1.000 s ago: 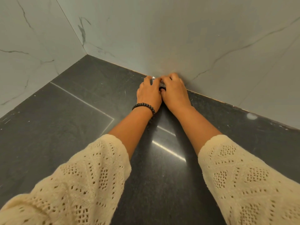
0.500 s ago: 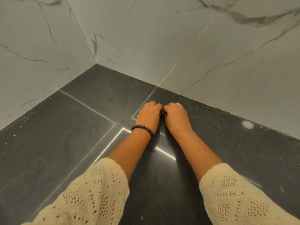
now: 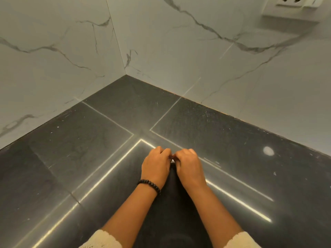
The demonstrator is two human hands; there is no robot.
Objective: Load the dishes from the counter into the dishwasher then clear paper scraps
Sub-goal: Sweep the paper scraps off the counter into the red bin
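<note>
Both hands curled, knuckles touching – left hand (image 3: 156, 167) & right hand (image 3: 190, 166) pinching small white paper scrap (image 3: 172, 160) btwn them, on dark counter (image 3: 89, 149)

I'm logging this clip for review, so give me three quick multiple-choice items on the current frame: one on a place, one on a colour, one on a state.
1. Where is the wall socket?
A. upper right wall
B. left wall, low
C. set into the counter

2. What colour is the bracelet on the left wrist?
A. white
B. black
C. red

3. How are the two hands held?
A. flat, palms up
B. far apart at the counter edges
C. knuckles together, fingers curled, over the counter

Answers:
1 A: the socket sits at the top right of the marble wall.
2 B: dark beads ring the wrist of the left hand.
3 C: the left hand and the right hand meet above the dark counter, a white scrap peeking out between them.
</note>
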